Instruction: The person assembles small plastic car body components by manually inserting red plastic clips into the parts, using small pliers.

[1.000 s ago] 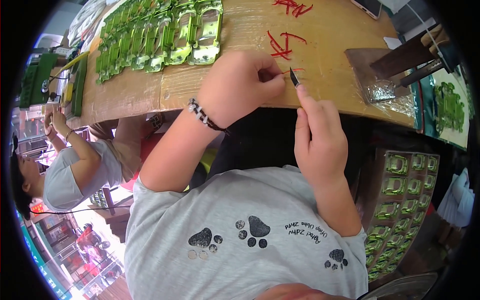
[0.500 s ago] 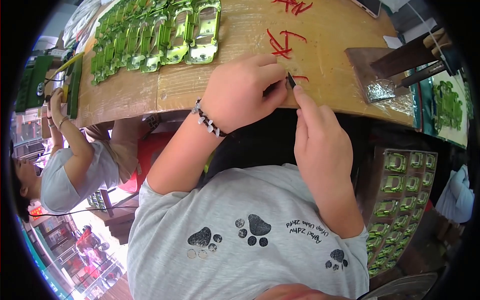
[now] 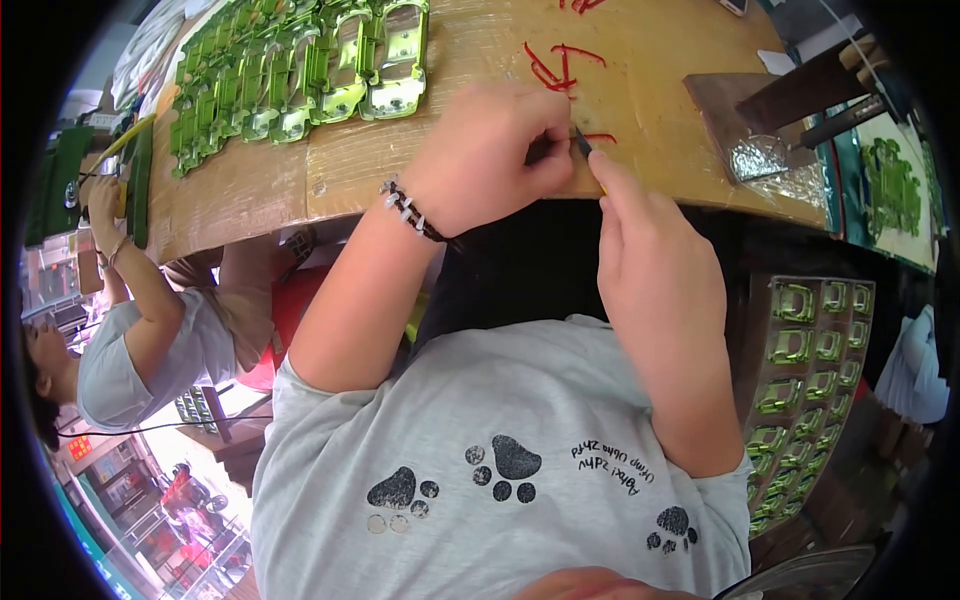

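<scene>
My left hand [image 3: 495, 145] is closed above the table's near edge, fingers curled inward. Whatever it grips is hidden behind the fingers. My right hand [image 3: 660, 240] pinches a slim craft knife [image 3: 582, 143], its dark pointed blade angled up toward my left fingertips. Only the blade and a bit of yellow handle show. Beyond the blade lies one short red strip [image 3: 601, 137]. Farther up the table are several thin, curved red strips [image 3: 562, 75]. Rows of shiny green plastic frames [image 3: 395, 97] lie to the left of my left hand.
The wooden table [image 3: 340, 180] curves round in front of me. A brown board with an upright clamp-like stand [image 3: 770, 115] is at right. Below it, a tray [image 3: 775, 350] bears several green frames. At far left a co-worker [image 3: 140, 325] reaches toward a green fixture [image 3: 60, 190].
Both hands stay together at the table edge; my right hand has shifted slightly right and down. The table's contents sit a little higher in view, and the co-worker's hand has shifted slightly.
</scene>
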Action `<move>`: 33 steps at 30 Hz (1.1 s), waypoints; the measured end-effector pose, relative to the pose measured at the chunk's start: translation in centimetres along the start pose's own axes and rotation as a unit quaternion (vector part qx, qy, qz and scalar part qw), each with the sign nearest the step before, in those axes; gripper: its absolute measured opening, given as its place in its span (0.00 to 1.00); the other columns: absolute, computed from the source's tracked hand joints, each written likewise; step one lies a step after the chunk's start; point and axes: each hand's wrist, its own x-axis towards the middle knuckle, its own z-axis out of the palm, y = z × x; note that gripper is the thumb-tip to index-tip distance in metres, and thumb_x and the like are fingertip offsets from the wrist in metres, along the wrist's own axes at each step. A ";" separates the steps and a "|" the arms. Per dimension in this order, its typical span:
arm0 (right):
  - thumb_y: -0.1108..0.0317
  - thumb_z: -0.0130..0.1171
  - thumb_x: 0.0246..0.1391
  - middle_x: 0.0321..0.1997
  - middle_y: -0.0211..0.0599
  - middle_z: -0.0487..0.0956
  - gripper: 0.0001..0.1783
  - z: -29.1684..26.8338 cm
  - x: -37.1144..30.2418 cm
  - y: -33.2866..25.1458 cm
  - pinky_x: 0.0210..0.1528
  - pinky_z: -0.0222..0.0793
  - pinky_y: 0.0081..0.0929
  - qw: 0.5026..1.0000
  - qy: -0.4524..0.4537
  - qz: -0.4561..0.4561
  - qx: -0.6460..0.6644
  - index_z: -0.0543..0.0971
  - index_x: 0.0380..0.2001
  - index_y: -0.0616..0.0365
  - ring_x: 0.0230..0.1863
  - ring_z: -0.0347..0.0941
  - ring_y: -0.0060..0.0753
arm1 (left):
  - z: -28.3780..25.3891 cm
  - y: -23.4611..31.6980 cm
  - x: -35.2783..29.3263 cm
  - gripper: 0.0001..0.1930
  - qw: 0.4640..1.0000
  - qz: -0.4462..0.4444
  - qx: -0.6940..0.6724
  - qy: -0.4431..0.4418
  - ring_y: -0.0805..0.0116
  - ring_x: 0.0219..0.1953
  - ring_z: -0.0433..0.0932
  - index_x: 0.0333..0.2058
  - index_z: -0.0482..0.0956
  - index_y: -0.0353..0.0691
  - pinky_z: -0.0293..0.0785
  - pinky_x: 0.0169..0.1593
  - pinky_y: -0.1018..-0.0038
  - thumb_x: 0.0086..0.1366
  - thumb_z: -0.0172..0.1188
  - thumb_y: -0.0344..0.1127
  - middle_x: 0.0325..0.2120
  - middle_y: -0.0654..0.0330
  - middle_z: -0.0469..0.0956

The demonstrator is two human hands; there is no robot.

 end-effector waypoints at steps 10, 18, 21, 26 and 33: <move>0.67 0.54 0.65 0.34 0.45 0.80 0.16 0.6 -0.2 -1.1 0.34 0.76 0.48 0.998 0.017 0.050 -0.015 0.77 0.55 0.46 0.32 0.79 0.54 | 0.0 0.1 0.1 0.07 1.000 0.012 0.011 0.004 0.57 0.24 0.74 0.26 0.73 0.36 0.69 0.29 0.65 0.53 0.64 0.27 0.20 0.55 0.73; 0.73 0.54 0.60 0.38 0.49 0.78 0.25 0.4 0.0 -3.6 0.32 0.78 0.45 0.990 -0.061 0.084 -0.096 0.68 0.61 0.49 0.30 0.81 0.54 | 0.1 0.3 0.0 0.08 0.999 0.003 0.046 0.013 0.51 0.29 0.78 0.25 0.74 0.39 0.72 0.35 0.58 0.56 0.62 0.35 0.21 0.56 0.78; 0.71 0.56 0.58 0.37 0.48 0.77 0.26 1.1 -0.2 -3.9 0.27 0.79 0.39 0.986 -0.056 0.083 -0.135 0.68 0.61 0.52 0.27 0.82 0.49 | 0.3 0.2 -0.2 0.08 0.999 0.000 0.045 0.022 0.51 0.29 0.78 0.25 0.75 0.40 0.72 0.35 0.58 0.56 0.62 0.36 0.21 0.56 0.78; 0.69 0.56 0.59 0.36 0.48 0.77 0.27 2.1 0.0 -4.1 0.24 0.80 0.36 0.980 -0.036 0.084 -0.179 0.68 0.62 0.55 0.26 0.83 0.44 | 0.5 -0.1 -0.3 0.07 0.998 0.009 0.053 0.021 0.51 0.31 0.79 0.25 0.75 0.40 0.72 0.36 0.57 0.56 0.62 0.36 0.22 0.56 0.79; 0.72 0.53 0.60 0.41 0.53 0.77 0.28 1.8 -0.1 -1.7 0.29 0.81 0.39 0.979 -0.005 0.131 -0.159 0.65 0.64 0.52 0.31 0.83 0.51 | 0.5 0.1 -0.2 0.08 0.998 0.001 0.054 0.015 0.50 0.32 0.79 0.26 0.76 0.39 0.72 0.39 0.57 0.56 0.62 0.36 0.23 0.55 0.80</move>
